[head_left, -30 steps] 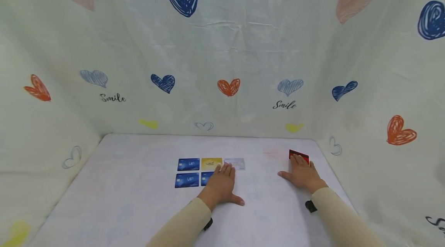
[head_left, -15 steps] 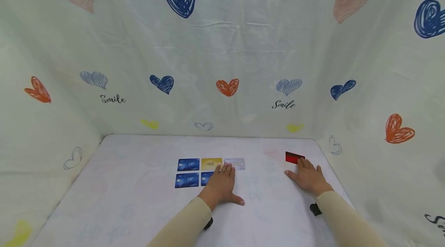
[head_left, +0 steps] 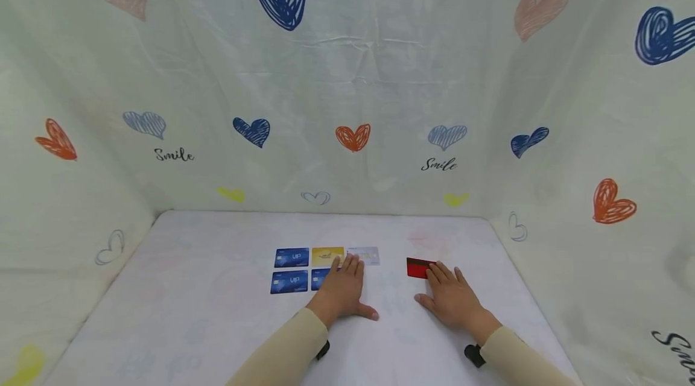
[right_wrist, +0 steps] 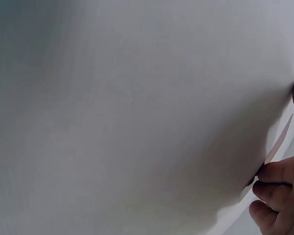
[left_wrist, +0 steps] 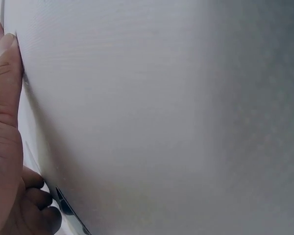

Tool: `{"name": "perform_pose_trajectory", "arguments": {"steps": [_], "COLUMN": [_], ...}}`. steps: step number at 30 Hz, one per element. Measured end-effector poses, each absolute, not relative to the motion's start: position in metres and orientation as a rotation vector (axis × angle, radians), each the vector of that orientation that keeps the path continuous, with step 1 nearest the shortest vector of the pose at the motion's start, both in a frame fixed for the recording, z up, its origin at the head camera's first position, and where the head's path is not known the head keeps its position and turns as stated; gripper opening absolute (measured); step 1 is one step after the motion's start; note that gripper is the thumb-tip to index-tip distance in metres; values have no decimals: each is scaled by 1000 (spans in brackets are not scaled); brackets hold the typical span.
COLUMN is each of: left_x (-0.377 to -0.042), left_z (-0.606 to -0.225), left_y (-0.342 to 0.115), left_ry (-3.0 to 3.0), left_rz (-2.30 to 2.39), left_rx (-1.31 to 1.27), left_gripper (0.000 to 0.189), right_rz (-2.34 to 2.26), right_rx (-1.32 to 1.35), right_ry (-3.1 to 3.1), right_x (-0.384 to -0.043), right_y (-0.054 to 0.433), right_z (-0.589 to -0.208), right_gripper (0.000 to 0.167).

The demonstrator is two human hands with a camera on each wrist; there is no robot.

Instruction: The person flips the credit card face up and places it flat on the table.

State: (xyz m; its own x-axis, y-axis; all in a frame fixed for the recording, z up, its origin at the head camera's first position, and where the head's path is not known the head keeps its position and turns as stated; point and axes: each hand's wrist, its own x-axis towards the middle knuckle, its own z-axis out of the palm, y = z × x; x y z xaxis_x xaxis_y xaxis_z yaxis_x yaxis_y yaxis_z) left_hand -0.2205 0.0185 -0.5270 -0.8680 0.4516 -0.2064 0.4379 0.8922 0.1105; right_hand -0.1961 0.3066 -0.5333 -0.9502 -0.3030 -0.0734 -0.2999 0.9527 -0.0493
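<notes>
In the head view my left hand (head_left: 342,289) rests with extended fingers over a small group of bank-style cards, thumb out to the side on the table. Its fingertips overlap a yellow card (head_left: 327,256) and a silvery card (head_left: 370,256) in the back row, and the hand partly hides a blue card (head_left: 318,279) in front. Two more blue cards, one behind (head_left: 292,257) and one in front (head_left: 289,281), lie at the left. My right hand (head_left: 453,298) has its fingertips on the right end of a red card (head_left: 418,268) with a dark stripe, thumb spread away from it.
The cards lie on a white-covered table (head_left: 190,289). A pale curtain (head_left: 391,96) printed with hearts and "Smile" rises behind it and at both sides. Bare tabletop separates the red card from the silvery one.
My right hand has slid the red card left and towards me, from the table's right side to nearer the other cards. My left hand has stayed in place.
</notes>
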Motion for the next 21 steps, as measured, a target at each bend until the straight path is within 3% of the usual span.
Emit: {"name": "perform_pose_trajectory", "arguments": {"steps": [8,14,21], "left_x": [-213,-184,-155], "left_z": [-531,-529,-525], "left_y": [19,17,4], "left_ry": [2874,2883,2853], "left_rz": [83,147,168], "left_rx": [758,859,861], "left_gripper": [118,97,90], "right_rz": [-48,4,68], "right_rx": [-510,-649,-811], "right_ry": [3011,3014,3018], "right_x": [-172,-151,-138], "right_y": [277,259,238], "right_z": [-537,-538,-536], "right_gripper": [77,76,75]}}
